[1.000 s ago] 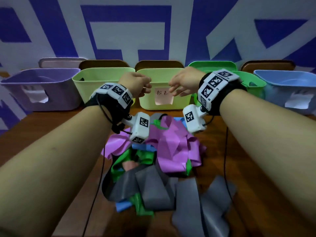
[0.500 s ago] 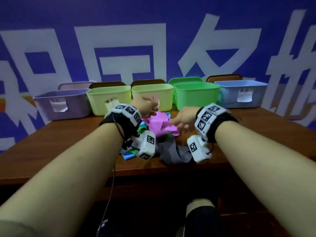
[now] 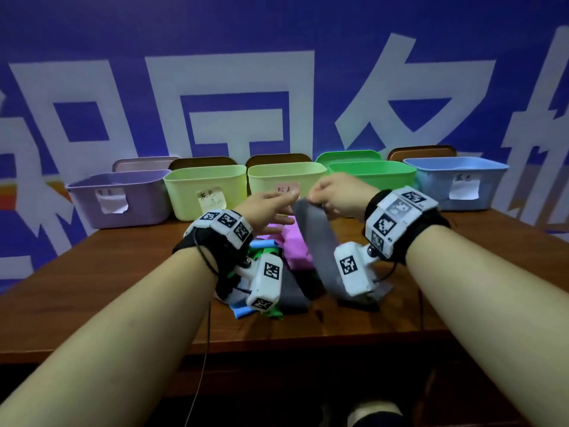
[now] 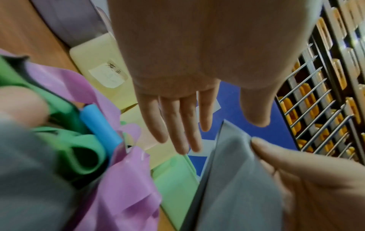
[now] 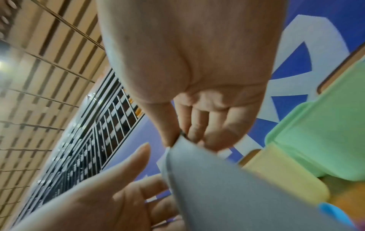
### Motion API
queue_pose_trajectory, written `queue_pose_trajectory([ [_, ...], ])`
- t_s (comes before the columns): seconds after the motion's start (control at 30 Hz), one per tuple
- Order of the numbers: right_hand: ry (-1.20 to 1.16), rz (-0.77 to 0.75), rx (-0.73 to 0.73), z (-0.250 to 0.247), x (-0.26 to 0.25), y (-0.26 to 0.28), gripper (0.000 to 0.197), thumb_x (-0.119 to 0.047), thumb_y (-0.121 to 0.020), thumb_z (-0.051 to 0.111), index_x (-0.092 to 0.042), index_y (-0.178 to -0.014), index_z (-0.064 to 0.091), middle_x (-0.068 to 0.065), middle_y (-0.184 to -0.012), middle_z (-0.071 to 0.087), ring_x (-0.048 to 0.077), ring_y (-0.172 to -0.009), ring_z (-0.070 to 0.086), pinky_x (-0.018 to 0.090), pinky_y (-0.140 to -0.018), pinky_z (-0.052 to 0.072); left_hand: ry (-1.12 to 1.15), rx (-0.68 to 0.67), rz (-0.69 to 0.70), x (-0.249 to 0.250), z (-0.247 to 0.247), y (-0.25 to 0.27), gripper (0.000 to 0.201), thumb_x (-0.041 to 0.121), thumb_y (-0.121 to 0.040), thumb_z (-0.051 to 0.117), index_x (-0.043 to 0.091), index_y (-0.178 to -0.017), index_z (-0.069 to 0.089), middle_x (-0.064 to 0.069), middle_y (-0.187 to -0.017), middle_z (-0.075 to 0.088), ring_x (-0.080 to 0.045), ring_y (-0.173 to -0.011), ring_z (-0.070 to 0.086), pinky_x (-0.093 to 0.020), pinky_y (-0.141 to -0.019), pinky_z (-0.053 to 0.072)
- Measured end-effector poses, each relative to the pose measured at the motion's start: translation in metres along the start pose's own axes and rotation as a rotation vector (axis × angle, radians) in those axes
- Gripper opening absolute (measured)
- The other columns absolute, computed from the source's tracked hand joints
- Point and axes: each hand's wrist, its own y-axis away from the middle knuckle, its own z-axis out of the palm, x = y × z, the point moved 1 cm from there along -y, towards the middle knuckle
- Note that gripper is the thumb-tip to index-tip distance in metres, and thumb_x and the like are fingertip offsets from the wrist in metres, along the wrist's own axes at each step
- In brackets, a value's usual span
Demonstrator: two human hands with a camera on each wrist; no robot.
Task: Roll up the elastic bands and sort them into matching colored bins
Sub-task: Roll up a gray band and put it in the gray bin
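Early stage of sorting: bands unrolled, none visibly binned.
The tangled pile (image 3: 277,266) lies on the table (image 3: 123,272) before the bin row (image 3: 203,189); above it, the right hand (image 3: 335,195) pinches the top edge of a grey band (image 3: 311,238), while the left hand (image 3: 264,211), fingers spread, reaches just beside it.

Grey band (image 3: 311,235) over pink (image 3: 297,248), green (image 3: 261,252) and blue (image 3: 261,243) bands, brown table (image 3: 123,272)
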Motion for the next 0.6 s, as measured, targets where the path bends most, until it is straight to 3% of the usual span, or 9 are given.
queue_pose_trajectory([
  [0.1,0.009,-0.144,0.146,-0.012,-0.024,-0.014,0.024,-0.007,-0.090,0.059,-0.015,-0.067,0.057,0.000,-0.058,0.051,0.012,-0.050,0.046,0.021,-0.045,0.037,0.089,-0.009,0.051,0.020,-0.002,-0.003,0.023,0.028,-0.099,0.051,0.015,-0.081,0.057,-0.006,-0.070,0.059,-0.015,-0.061,0.063,-0.023,-0.060,0.045],
  [0.17,-0.048,-0.188,0.203,-0.020,-0.034,-0.023,0.024,-0.011,-0.089,0.062,-0.017,-0.067,0.058,0.000,-0.062,0.052,0.012,-0.054,0.046,0.022,-0.046,0.037,0.149,0.035,0.110,0.037,-0.004,-0.003,0.023,0.021,-0.099,0.050,0.016,-0.076,0.052,-0.005,-0.068,0.051,-0.013,-0.053,0.056,-0.021,-0.055,0.042],
  [0.23,-0.102,-0.214,0.252,-0.026,-0.042,-0.031,0.024,-0.013,-0.088,0.064,-0.019,-0.065,0.059,-0.003,-0.059,0.054,0.012,-0.053,0.048,0.025,-0.049,0.037,0.193,0.091,0.165,0.054,-0.006,-0.002,0.022,0.017,-0.098,0.052,0.017,-0.077,0.052,-0.002,-0.068,0.050,-0.010,-0.051,0.053,-0.023,-0.058,0.042],
  [0.3,-0.156,-0.220,0.297,-0.029,-0.046,-0.035,0.021,-0.014,-0.087,0.065,-0.018,-0.067,0.060,0.000,-0.061,0.056,0.014,-0.053,0.049,0.026,-0.049,0.040,0.169,0.204,0.235,0.069,-0.007,-0.002,0.011,0.012,-0.095,0.056,0.016,-0.085,0.053,0.000,-0.074,0.054,-0.010,-0.059,0.054,-0.023,-0.059,0.044],
  [0.4,-0.273,-0.223,0.319,-0.030,-0.052,-0.037,0.018,-0.012,-0.089,0.063,-0.014,-0.072,0.060,0.010,-0.071,0.060,0.019,-0.058,0.058,0.029,-0.054,0.051,0.155,0.360,0.372,0.085,-0.007,-0.002,0.012,0.004,-0.091,0.059,0.012,-0.091,0.051,-0.003,-0.076,0.054,-0.012,-0.062,0.055,-0.017,-0.048,0.045],
  [0.47,-0.317,-0.256,0.314,-0.031,-0.056,-0.036,0.016,-0.013,-0.090,0.062,-0.014,-0.075,0.060,0.010,-0.077,0.062,0.020,-0.064,0.062,0.029,-0.058,0.053,0.167,0.335,0.388,0.091,-0.005,-0.002,0.012,0.005,-0.092,0.059,0.008,-0.103,0.055,-0.005,-0.080,0.054,-0.013,-0.068,0.056,-0.017,-0.049,0.047],
  [0.53,-0.306,-0.298,0.320,-0.033,-0.060,-0.035,0.015,-0.016,-0.091,0.061,-0.017,-0.076,0.061,0.006,-0.078,0.063,0.017,-0.065,0.061,0.027,-0.056,0.051,0.151,0.301,0.362,0.094,-0.004,-0.002,0.033,0.011,-0.093,0.060,0.010,-0.125,0.050,-0.007,-0.099,0.059,-0.016,-0.083,0.060,-0.021,-0.062,0.052],
  [0.6,-0.263,-0.333,0.346,-0.035,-0.065,-0.034,0.016,-0.017,-0.091,0.061,-0.020,-0.075,0.062,0.000,-0.072,0.062,0.014,-0.063,0.059,0.025,-0.053,0.047,0.212,0.263,0.351,0.096,-0.004,0.001,0.038,0.012,-0.094,0.059,0.011,-0.130,0.045,-0.011,-0.109,0.059,-0.019,-0.087,0.062,-0.025,-0.066,0.052],
])
